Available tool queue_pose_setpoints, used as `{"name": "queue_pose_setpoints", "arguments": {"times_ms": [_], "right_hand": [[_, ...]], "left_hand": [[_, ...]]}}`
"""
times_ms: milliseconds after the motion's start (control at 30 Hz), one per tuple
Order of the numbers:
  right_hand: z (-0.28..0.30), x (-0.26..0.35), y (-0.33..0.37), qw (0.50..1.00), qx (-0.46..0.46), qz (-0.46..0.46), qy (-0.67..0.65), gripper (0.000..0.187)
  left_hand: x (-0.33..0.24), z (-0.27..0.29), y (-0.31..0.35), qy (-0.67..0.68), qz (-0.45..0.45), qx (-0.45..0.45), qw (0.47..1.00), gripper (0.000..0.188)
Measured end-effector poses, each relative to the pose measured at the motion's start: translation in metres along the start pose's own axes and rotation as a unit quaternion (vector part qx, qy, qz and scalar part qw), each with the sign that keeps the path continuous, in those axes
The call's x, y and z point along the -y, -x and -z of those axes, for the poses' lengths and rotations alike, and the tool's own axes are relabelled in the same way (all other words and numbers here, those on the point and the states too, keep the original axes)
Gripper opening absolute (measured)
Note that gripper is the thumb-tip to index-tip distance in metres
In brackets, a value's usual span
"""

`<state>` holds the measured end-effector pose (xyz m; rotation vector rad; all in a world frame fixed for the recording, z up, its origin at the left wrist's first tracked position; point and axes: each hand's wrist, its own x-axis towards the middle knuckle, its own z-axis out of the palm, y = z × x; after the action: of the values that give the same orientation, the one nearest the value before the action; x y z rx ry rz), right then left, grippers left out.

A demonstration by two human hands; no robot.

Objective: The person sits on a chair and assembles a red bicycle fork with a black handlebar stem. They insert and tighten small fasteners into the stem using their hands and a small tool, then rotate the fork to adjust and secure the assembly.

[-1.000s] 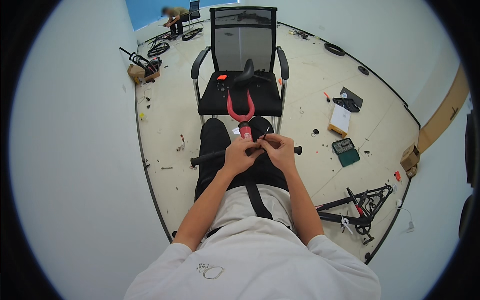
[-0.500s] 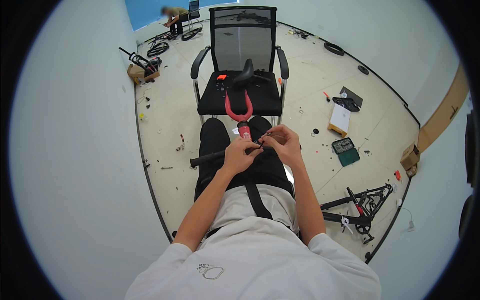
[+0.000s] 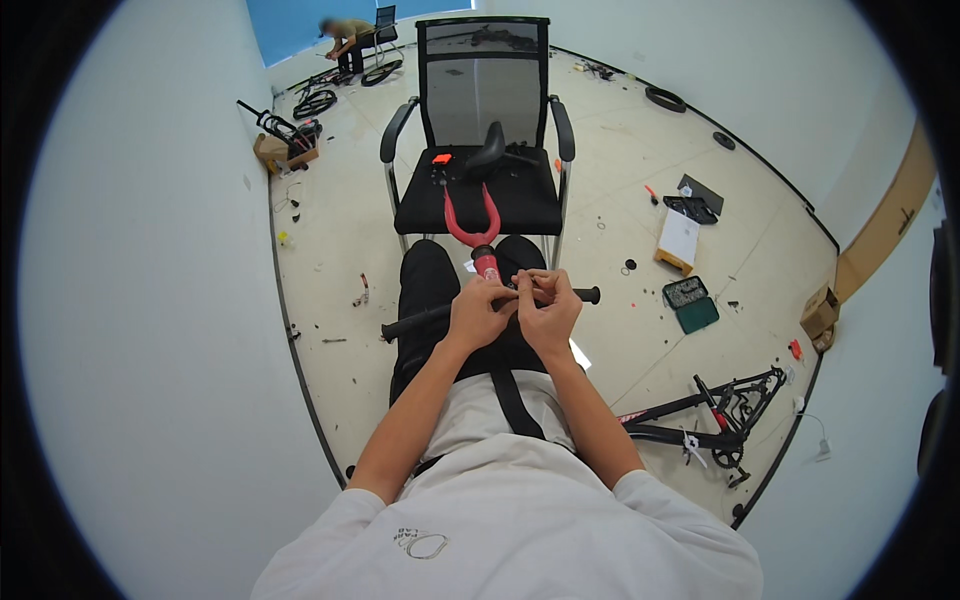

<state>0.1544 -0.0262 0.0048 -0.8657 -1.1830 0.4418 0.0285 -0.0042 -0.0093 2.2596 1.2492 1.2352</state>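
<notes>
Across my lap lies a black bicycle handlebar with dark grips. It meets a red bicycle fork, whose prongs point away and reach the chair seat. My left hand is closed over the joint between fork and handlebar, fingertips pinched. Fingers bent and pressed together, my right hand meets the left one at the same spot, just in front of the bar's right half. Whatever small thing the fingertips hold is hidden between them.
A black office chair faces me, bearing a bicycle saddle and an orange item. To the right lie a green case, a white box and a black bicycle frame. A person sits at the far left.
My right hand has moved left and turned in against the left hand, uncovering the handlebar's right end. The thin dark rod seen between my fingers is now hidden. The fork has tilted slightly left.
</notes>
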Motion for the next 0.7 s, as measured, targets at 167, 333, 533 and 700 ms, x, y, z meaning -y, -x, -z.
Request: {"name": "queue_pose_setpoints", "arguments": {"times_ms": [167,333,533,700], "right_hand": [[0.035,0.005,-0.027,0.927,0.212,-0.197,-0.237,0.014],[0.05,-0.007,-0.043,0.862,0.352,-0.251,-0.264,0.037],[0.043,-0.031,-0.04,0.821,0.409,-0.224,-0.33,0.034],[0.037,-0.032,-0.038,0.81,0.419,-0.207,-0.354,0.028]], "left_hand": [[0.005,-0.001,0.003,0.014,0.001,-0.025,1.0,0.021],[-0.006,0.002,0.001,-0.006,0.005,-0.013,1.0,0.024],[0.005,0.001,0.002,0.028,-0.017,-0.016,0.999,0.02],[0.003,0.005,0.0,0.016,0.011,0.029,0.999,0.017]]}}
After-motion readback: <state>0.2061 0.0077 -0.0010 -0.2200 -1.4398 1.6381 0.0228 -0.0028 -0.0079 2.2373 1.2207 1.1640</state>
